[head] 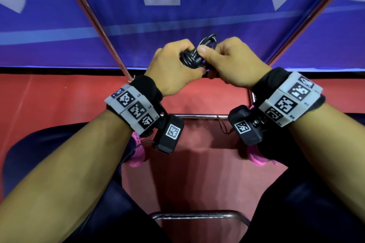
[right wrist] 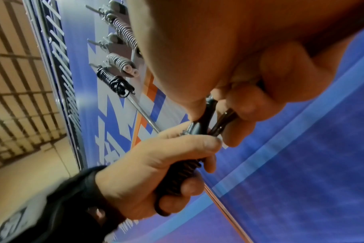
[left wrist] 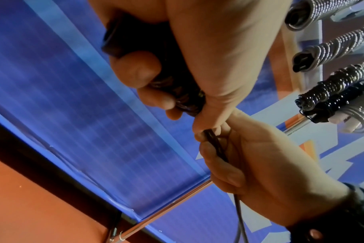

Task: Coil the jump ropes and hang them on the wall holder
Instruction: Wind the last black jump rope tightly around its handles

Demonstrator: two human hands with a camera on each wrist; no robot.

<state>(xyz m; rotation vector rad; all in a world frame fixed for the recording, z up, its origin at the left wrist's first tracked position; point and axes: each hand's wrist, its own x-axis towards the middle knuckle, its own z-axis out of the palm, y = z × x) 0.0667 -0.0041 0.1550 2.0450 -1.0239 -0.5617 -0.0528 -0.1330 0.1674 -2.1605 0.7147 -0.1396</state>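
Both hands meet in front of the blue wall on a black jump rope (head: 192, 58). My left hand (head: 173, 61) grips the rope's wound bundle (right wrist: 177, 177) in its fist. My right hand (head: 227, 59) pinches the black handle ends (right wrist: 204, 118) between thumb and fingers right beside the left fist. A small loop of rope (head: 209, 41) sticks up between the hands. One thin strand (left wrist: 239, 213) trails down past the right palm. The wall holder (right wrist: 106, 42) carries several coiled ropes, among them a black one (right wrist: 112, 82) and grey ones (left wrist: 333, 41).
Chrome rack tubes (head: 94, 19) slant up the blue banner wall (head: 59, 45), and a cross bar (head: 197, 116) runs below the wrists. The floor (head: 59, 94) is red. Pink shoes (head: 138, 154) and a chrome frame (head: 197, 216) lie below.
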